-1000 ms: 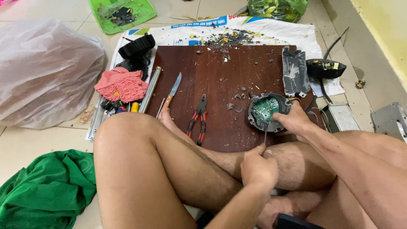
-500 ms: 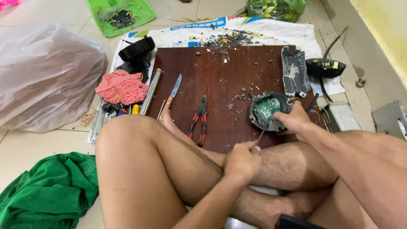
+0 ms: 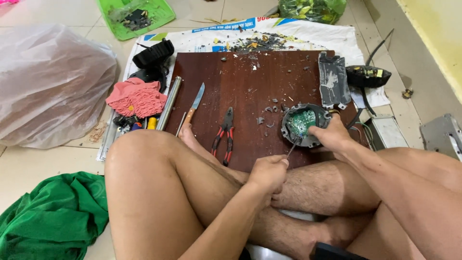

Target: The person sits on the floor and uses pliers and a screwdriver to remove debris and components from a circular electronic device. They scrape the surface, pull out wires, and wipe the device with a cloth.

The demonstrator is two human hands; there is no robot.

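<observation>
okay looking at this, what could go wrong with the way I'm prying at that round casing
The screwdriver in your left hand points toward the right hand steadying the casing; a slip could likely jab it. The tip could also gouge the green board. The knife and pliers lie loose by your foot.

The dark red-brown wooden board (image 3: 250, 91) holds a grey round case (image 3: 288, 126) with a green circuit board (image 3: 302, 123) inside and pliers (image 3: 225, 135) with red and black handles, while left of the board lie a pink cloth (image 3: 135, 98), a green cloth (image 3: 50, 214) and a green tray (image 3: 163, 12).
</observation>
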